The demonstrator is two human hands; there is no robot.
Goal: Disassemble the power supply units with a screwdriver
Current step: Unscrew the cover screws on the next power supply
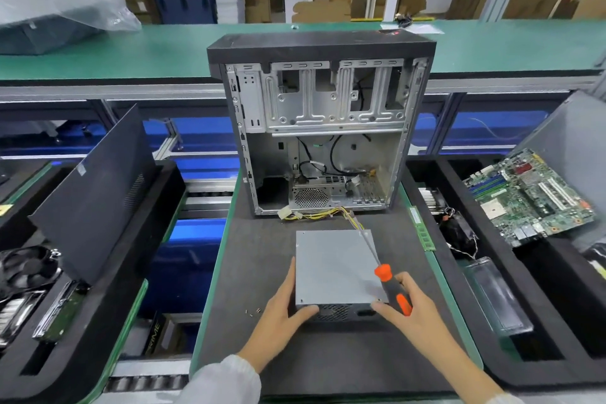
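The right hand (414, 308) makes the working grip: its fingers curl round the orange-and-black handle of the screwdriver (390, 285), with the thumb reaching forward to touch the near right corner of the PSU (337, 266). From that grip the shaft runs up and away to the left, slanting over the PSU's flat grey lid, and its tip ends near the far right corner of the box, close to where the yellow wires (328, 215) leave it. The tool's long axis lies diagonal to the box, not upright over any screw.

The left hand (283, 311) holds nothing closed; its fingers lie against the PSU's left side and its thumb presses the near left corner, steadying the box. The PSU sits on the dark mat (262, 256) in the middle of the desk (216, 279), towards its near edge, vent face turned to the person. Both hands are at its near corners, the right one nearer the tool's work.

I judge the coming move turns on bringing the tip down and square onto a lid screw; small marks show along the lid's edges, but whether they are screws I cannot tell.

A few loose screws (254, 311) lie on the mat just left of the left hand. Behind the PSU stands the open case (321, 128), the wires trailing back to its lower edge.
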